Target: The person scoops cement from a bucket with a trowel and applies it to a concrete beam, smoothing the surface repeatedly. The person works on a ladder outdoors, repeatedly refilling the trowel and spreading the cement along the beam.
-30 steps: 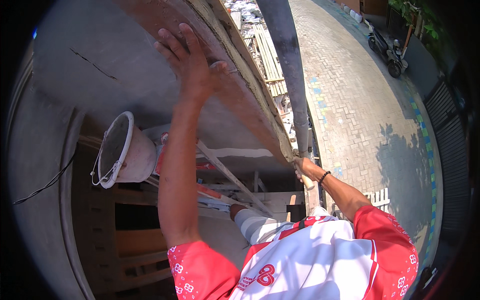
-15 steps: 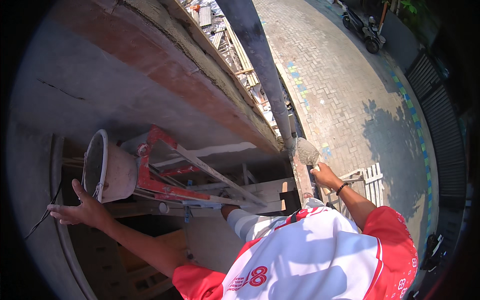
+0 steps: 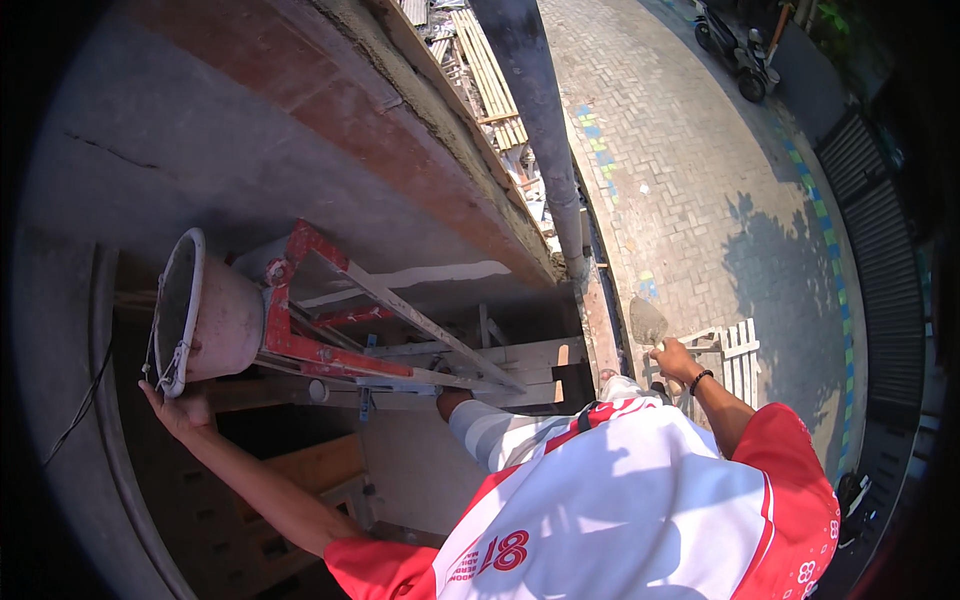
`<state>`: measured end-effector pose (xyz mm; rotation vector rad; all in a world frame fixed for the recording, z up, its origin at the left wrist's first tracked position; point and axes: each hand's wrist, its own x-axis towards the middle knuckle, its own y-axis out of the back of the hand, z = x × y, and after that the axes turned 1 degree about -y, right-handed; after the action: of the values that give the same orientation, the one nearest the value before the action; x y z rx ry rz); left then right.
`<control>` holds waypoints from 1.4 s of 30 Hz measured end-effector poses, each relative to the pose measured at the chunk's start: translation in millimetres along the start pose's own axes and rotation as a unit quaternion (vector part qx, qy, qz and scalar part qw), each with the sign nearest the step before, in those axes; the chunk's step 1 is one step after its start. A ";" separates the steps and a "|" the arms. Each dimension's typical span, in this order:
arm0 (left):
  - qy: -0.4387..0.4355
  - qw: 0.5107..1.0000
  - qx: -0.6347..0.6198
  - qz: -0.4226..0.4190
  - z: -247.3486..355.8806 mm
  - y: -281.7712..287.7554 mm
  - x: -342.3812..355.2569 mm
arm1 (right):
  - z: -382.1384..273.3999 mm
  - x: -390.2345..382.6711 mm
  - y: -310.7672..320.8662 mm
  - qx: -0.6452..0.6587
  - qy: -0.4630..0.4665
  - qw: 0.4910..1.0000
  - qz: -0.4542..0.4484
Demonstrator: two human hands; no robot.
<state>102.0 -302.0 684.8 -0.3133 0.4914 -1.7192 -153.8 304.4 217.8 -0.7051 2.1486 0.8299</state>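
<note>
A pale, dirt-stained bucket (image 3: 225, 335) rests tilted on its side on a red and grey metal frame (image 3: 310, 345) at the left, its mouth turned left. My left hand (image 3: 185, 412) is closed on the lower edge of its rim; the fingers are partly hidden. On the right, my right hand (image 3: 680, 362) grips the handle of a masonry trowel (image 3: 648, 320). The trowel's blade looks grey with mortar and points away from me, above the paving.
A dark pipe (image 3: 535, 130) slants down beside the ledge topped with rough mortar (image 3: 450, 130). Below on the right lie the paved lane (image 3: 660, 150), a white slatted wooden piece (image 3: 740, 360) and a parked motorbike (image 3: 735, 55). A dark cable (image 3: 85, 415) hangs at the far left.
My left hand has gone from spread fingers beside the bucket to its lower rim. My right hand has brought the trowel slightly right and down, away from the pipe's foot.
</note>
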 end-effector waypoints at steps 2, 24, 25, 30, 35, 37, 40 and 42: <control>0.009 0.999 0.031 0.013 1.8 0.6 15.9 | -6.2 -2.0 2.3 -0.003 0.006 1.000 0.004; -0.192 0.924 0.211 -0.255 -107.1 -48.0 -192.2 | -137.7 -119.3 44.3 0.251 0.284 0.925 -0.008; -0.061 0.962 0.142 -0.227 -127.1 -60.6 -200.9 | -149.6 -131.1 51.2 0.234 0.321 0.918 0.001; 0.042 0.967 0.140 -0.208 -234.9 -53.1 -207.8 | -189.1 -185.1 84.5 0.004 0.538 0.839 0.082; 0.066 0.953 0.148 -0.254 -272.3 -48.0 -213.8 | -177.8 -188.2 46.9 0.057 0.627 0.775 0.055; 0.070 0.947 0.142 -0.278 -280.2 -47.6 -214.7 | -175.1 -157.7 21.0 -0.065 0.610 0.785 0.082; 0.069 0.941 0.152 -0.294 -290.7 -44.1 -213.5 | -184.7 -142.2 21.2 -0.283 0.443 0.848 -0.060; 0.029 0.921 0.221 -0.320 -291.7 -38.0 -210.9 | -198.1 -145.0 26.6 -0.329 0.466 0.819 -0.056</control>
<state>-23.3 -46.2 461.5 -0.0934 0.0146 -2.4193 -169.3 209.2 445.1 -1.8980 2.5665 1.3749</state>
